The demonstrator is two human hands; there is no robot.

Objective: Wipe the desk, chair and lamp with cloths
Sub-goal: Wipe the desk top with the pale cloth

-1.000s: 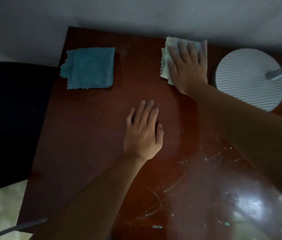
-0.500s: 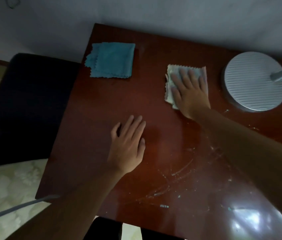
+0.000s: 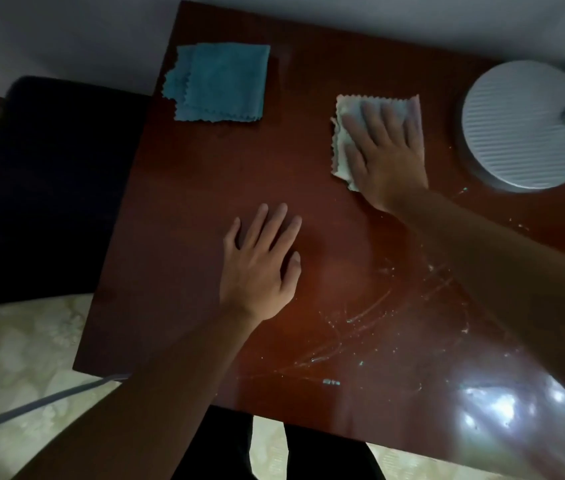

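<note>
Dragged nearer from the table's [image 3: 187,237] far edge, the pale cloth [image 3: 343,140] lies under the right hand's [image 3: 386,157] flat fingers; soft, limp, best pressed mid-fold. Left hand [image 3: 260,268] rests flat, empty.

Both hands lie flat, fingers straight — left hand [image 3: 260,268] nearer, right hand [image 3: 386,157] stretched farther forward.

Pale wall [image 3: 66,29], patterned beige floor [image 3: 14,358]
</note>
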